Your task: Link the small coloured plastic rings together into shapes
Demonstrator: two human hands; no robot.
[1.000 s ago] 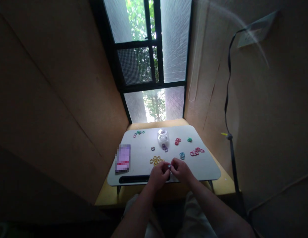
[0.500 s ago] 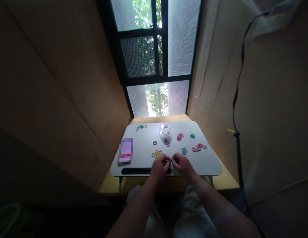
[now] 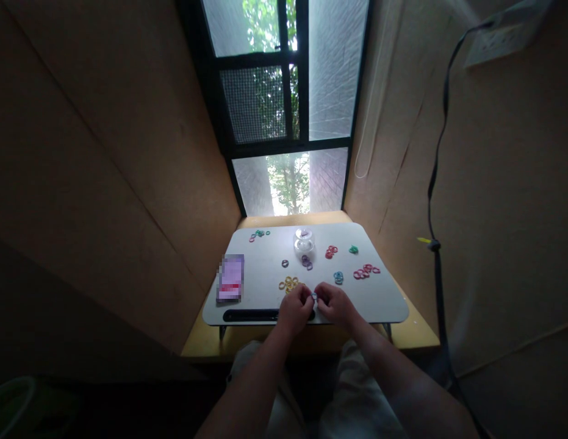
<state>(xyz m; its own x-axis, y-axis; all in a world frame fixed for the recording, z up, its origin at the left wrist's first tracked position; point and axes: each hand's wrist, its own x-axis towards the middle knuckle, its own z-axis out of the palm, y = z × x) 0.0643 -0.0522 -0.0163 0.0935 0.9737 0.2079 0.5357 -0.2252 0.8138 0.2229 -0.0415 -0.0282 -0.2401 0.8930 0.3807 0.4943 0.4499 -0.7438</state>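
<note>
My left hand (image 3: 296,306) and my right hand (image 3: 334,302) meet at the front of the white lap table (image 3: 260,274), fingertips pinched. Between them shows a small light-blue ring (image 3: 314,296), like a little hair tie, which both hands grip. Just beyond my left hand lies a cluster of yellow rings (image 3: 289,284), partly covered by it. A pile of blue rings (image 3: 338,278) rests beyond my right hand. Purple rings (image 3: 306,262) lie in front of a clear plastic jar (image 3: 304,244), and a dark ring (image 3: 285,263) sits to their left.
Red rings (image 3: 330,252), pink rings (image 3: 366,272) and green rings (image 3: 353,249) lie on the right. More green and pink rings (image 3: 260,234) are at the back left. A phone-like blurred rectangle (image 3: 230,278) lies left, near a black slot (image 3: 249,315). A black cable (image 3: 434,183) hangs at right.
My fingertips have drawn slightly apart, and more of the light-blue ring shows between them. The things on the table have stayed in place.
</note>
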